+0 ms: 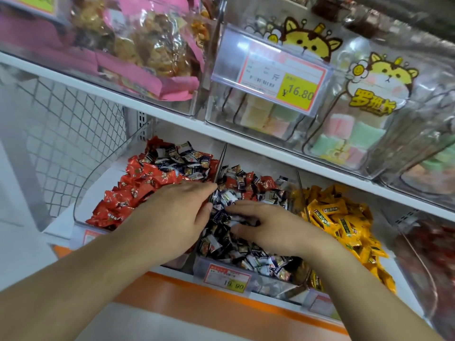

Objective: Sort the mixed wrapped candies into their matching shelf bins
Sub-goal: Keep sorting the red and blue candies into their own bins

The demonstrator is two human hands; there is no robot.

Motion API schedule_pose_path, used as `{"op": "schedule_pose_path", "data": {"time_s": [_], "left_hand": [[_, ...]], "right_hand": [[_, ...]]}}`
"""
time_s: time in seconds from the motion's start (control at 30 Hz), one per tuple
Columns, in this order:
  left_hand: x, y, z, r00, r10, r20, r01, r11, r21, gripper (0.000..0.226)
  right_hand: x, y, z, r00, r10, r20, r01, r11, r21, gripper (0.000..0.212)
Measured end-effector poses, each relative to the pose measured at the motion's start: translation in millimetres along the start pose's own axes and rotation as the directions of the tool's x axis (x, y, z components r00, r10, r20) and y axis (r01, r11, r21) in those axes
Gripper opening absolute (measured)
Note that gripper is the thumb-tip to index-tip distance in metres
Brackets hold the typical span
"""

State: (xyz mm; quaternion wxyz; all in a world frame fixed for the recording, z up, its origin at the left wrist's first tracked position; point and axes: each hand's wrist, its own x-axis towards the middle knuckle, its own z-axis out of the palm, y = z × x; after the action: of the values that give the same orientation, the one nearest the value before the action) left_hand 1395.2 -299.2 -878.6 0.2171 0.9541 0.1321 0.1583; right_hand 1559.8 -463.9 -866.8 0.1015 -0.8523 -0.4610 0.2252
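Three clear bins stand side by side on the lower shelf. The left bin point(81, 205) holds red wrapped candies point(128, 193) with dark blue ones point(182, 158) piled at its back. The middle bin point(270, 289) holds dark blue and white candies point(246, 254) with a few red ones point(266, 182) mixed in at the back. The right bin holds yellow candies point(342, 222). My left hand point(179, 215) lies over the divider between left and middle bins, fingertips in the dark candies. My right hand point(273, 230) rests on the dark pile, fingers stretched left. Whether either hand holds a candy is hidden.
Above, a white shelf board point(172, 114) carries clear boxes of pastel marshmallow cubes point(349, 136), a price tag reading 16.80 point(278, 77), and pink snack bags point(138, 50). A 19.90 tag point(227, 279) hangs on the middle bin. A further bin with reddish goods point(433, 244) sits far right.
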Motion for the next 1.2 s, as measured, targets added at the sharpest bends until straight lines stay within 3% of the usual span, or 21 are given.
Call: {"op": "schedule_pose_path", "data": {"time_s": [0.1, 0.23, 0.37, 0.6, 0.73, 1.1, 1.2], "left_hand": [[0, 2, -1, 1.0, -0.001, -0.016, 0.001, 1.0, -0.005, 0.049], [2, 4, -1, 1.0, 0.002, -0.025, -0.002, 1.0, -0.002, 0.047], [3, 2, 0, 1.0, 0.008, -0.024, -0.008, 1.0, 0.004, 0.046], [5, -4, 5, 0.999, 0.017, -0.029, -0.017, 1.0, 0.011, 0.047], [3, -4, 5, 0.999, 0.023, -0.03, -0.022, 1.0, 0.011, 0.047], [3, -2, 3, 0.999, 0.032, -0.041, -0.032, 0.999, 0.003, 0.046], [3, -2, 2, 0.998, 0.035, -0.057, -0.036, 0.999, -0.012, 0.047]], "right_hand": [[5, 2, -5, 0.983, 0.041, -0.181, -0.023, 0.995, 0.101, 0.035], [36, 14, -12, 0.894, 0.103, -0.435, -0.131, 0.991, -0.033, 0.045], [67, 23, -15, 0.91, 0.177, -0.376, -0.21, 0.976, -0.049, 0.062], [87, 37, -8, 0.898, 0.148, -0.414, -0.248, 0.948, -0.198, 0.042], [88, 41, -7, 0.887, 0.134, -0.441, -0.242, 0.95, -0.199, 0.016], [65, 40, -10, 0.865, 0.0, -0.501, -0.146, 0.956, -0.253, 0.013], [53, 37, -13, 0.846, 0.012, -0.533, -0.128, 0.975, -0.181, 0.012]]}}
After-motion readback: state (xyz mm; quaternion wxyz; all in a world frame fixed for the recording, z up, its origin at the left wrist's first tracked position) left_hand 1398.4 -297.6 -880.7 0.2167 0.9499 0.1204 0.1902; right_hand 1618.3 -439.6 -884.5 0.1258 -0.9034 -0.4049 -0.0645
